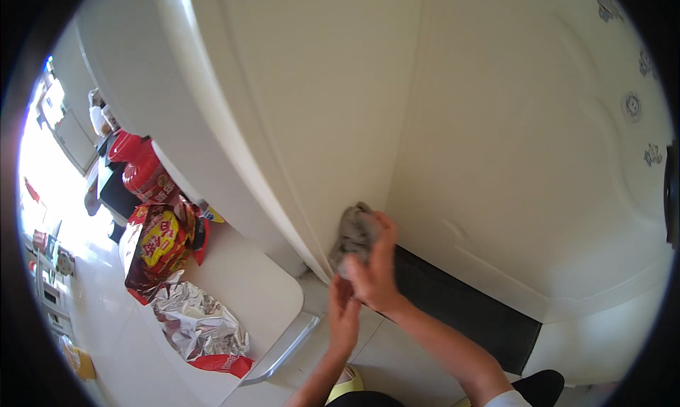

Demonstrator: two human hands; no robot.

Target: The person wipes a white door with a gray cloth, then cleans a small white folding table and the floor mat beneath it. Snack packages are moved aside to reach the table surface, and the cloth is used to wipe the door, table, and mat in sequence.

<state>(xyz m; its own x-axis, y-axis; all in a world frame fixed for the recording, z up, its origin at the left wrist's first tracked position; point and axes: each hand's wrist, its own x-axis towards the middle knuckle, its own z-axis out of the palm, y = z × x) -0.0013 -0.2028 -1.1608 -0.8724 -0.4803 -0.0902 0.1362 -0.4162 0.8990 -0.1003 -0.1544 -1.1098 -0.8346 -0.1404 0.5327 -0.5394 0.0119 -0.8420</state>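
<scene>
A crumpled grey cloth (355, 231) is bunched up close to a cream-white upright panel (319, 141). My right hand (378, 274) grips it from the right side, thumb across its lower part. Just below, my left hand (342, 317) has its curled fingers at the bottom end of the cloth, close against the right hand. Some blur hides exactly how the left fingertips hold it. Both forearms reach up from the lower edge of the view.
A panel with small printed figures (632, 107) and a black handle (672, 193) curves along the right. Low down lies a dark base strip (462, 306). At left, a white tabletop (265, 279) bears a red-lidded jar (146, 171), a red snack bag (159, 242) and a silver wrapper (199, 319).
</scene>
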